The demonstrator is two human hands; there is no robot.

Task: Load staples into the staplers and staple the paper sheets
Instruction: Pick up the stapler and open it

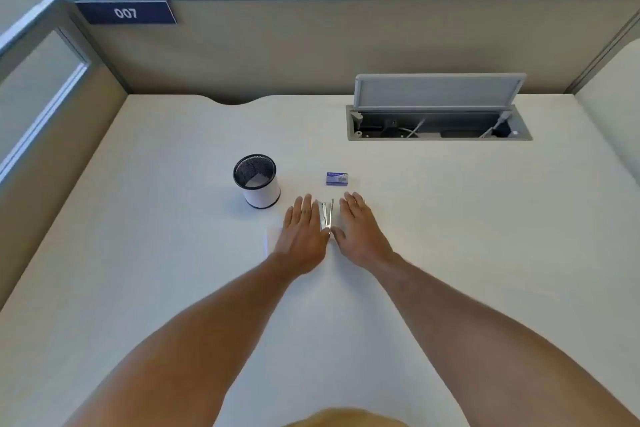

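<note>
A silver stapler (326,215) lies on the white desk, pointing away from me, between my two hands. My left hand (302,232) lies flat with straight fingers just left of it, covering part of a white paper sheet (272,238). On the stapler's right side my right hand (356,227) rests flat as well, fingers straight. Both thumbs are close to the stapler's near end. A small blue staple box (336,178) sits a little beyond the hands.
A mesh pen cup (257,180), black rim and white wall, stands left of the staple box. An open cable hatch (438,121) with its lid raised is at the back right. Beige partition walls (311,45) enclose the desk.
</note>
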